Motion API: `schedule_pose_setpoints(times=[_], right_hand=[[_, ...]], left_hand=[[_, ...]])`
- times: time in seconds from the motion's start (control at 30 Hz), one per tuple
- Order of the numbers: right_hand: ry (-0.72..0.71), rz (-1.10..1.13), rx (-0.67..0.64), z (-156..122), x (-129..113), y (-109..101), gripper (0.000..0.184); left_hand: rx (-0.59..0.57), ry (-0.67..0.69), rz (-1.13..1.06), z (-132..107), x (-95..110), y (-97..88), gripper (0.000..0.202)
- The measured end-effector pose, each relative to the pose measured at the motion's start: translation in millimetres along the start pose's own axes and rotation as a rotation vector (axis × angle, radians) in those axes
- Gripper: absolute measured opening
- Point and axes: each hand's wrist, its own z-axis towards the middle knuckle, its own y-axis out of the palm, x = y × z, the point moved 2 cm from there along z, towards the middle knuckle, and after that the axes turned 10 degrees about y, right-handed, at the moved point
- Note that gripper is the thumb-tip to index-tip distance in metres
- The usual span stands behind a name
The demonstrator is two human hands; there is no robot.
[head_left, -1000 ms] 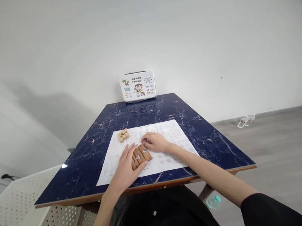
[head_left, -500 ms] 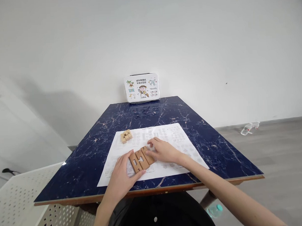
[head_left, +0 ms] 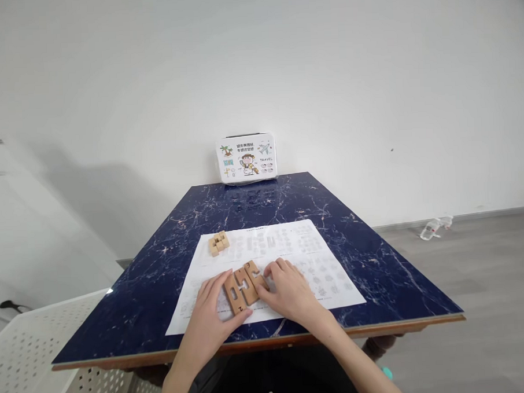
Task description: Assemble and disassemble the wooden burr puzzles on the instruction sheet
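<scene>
Three notched brown wooden puzzle pieces (head_left: 243,286) lie side by side on a white printed sheet (head_left: 317,263) near the front of a dark blue marble table (head_left: 168,247). My left hand (head_left: 209,320) rests at their left side, thumb under the nearest piece, fingers curved along it. My right hand (head_left: 291,291) presses against their right side with fingers bent. A small pale wooden block cluster (head_left: 219,243) sits further back on the sheet, apart from both hands.
A white illustrated case (head_left: 246,158) stands against the wall at the table's far edge. A white perforated basket (head_left: 29,351) is at the lower left beside the table. A plastic bottle (head_left: 435,228) lies on the grey floor at right.
Both hands and the brown pieces have shifted slightly toward the front edge. My right hand slid from behind the pieces to their right side. The view tilted a little.
</scene>
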Motion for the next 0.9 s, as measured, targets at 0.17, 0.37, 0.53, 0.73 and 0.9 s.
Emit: schedule_pose_setpoints(times=[0.17,0.37,0.53,0.73,0.9], right_hand=[[-0.005,-0.103,0.003,1.4,-9.0,4.2,0.012],[0.018,0.014,-0.002,1.9,-1.2,2.9,0.022],[-0.011,0.453,-0.146,-10.6,0.3,-2.7,0.044],[-0.055,0.743,-0.409,-23.2,-4.4,-4.9,0.055],[-0.096,0.854,-0.498,-25.2,-0.2,-4.2,0.054]], left_hand=[[0.043,0.042,-0.01,0.3,2.2,-2.6,0.07],[0.082,-0.017,-0.058,0.1,6.8,-11.1,0.068],[0.162,-0.081,-0.226,-4.1,2.2,-17.9,0.068],[0.208,-0.045,-0.474,-10.2,-4.9,-21.8,0.071],[0.223,0.025,-0.589,-12.0,-6.4,-23.5,0.075]])
